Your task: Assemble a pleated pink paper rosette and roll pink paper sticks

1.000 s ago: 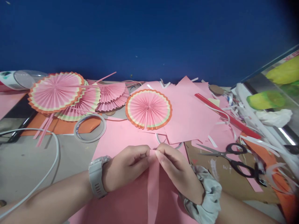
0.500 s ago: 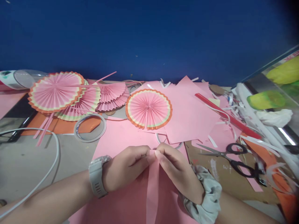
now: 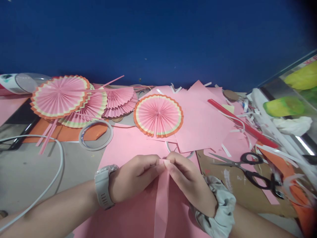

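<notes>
Both my hands meet at the top end of a narrow folded pink paper strip (image 3: 161, 205) that runs toward me over a large pink sheet (image 3: 128, 145). My left hand (image 3: 135, 177), with a grey watch on its wrist, pinches the strip's top from the left. From the right, my right hand (image 3: 190, 183), with a grey scrunchie round its wrist, pinches the same end. The fingertips of both hands touch there.
A finished pink pleated rosette (image 3: 158, 115) lies just beyond my hands, with more rosettes (image 3: 59, 96) at the far left. A tape roll (image 3: 96, 135) and white cable (image 3: 49, 185) are on the left. On the right lie black scissors (image 3: 250, 168), a red strip (image 3: 242, 124) and paper scraps.
The near end of the strip has shifted slightly to the left; my hands keep the same pinch.
</notes>
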The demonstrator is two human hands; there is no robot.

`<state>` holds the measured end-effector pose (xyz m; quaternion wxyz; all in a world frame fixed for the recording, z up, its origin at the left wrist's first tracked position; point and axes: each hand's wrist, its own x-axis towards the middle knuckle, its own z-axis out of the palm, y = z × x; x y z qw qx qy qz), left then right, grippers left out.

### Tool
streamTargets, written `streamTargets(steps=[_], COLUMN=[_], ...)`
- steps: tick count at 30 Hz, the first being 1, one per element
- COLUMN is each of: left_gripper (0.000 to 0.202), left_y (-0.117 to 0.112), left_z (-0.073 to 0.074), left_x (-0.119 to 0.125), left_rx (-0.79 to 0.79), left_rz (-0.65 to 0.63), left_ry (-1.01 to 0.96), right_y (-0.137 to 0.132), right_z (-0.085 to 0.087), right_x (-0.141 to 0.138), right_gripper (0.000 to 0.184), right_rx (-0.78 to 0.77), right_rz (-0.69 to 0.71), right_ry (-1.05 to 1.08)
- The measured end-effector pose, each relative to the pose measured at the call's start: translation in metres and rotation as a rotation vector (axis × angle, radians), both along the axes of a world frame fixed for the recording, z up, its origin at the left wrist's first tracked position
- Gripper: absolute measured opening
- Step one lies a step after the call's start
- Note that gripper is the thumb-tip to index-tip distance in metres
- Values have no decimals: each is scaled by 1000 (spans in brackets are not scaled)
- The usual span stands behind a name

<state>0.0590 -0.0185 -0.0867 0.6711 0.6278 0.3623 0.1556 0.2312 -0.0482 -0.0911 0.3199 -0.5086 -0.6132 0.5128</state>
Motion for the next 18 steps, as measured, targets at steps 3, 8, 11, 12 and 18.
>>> streamTargets(steps=[3,8,11,12,18], left_gripper=[40,38,36,35,33], left_y=[-1,0,1,1,1], left_z=[0,0,0,0,1], left_x=[0,1,2,2,2], left_rx=[0,34,41,43,13], left_rz=[2,7,6,4,-8], left_ry=[-7,-23,-16,-16,-39], right_y=[0,0,0,0,0], right_z=[0,1,1,1,4], right_x=[0,0,-1,-1,-1], right_gripper=[31,31,31,31,34], right_rx=[-9,-11,-16,-17,-37], right_rz=[-7,-12,-19,-22,-14], right_ry=[-4,2,-19,-23,-5])
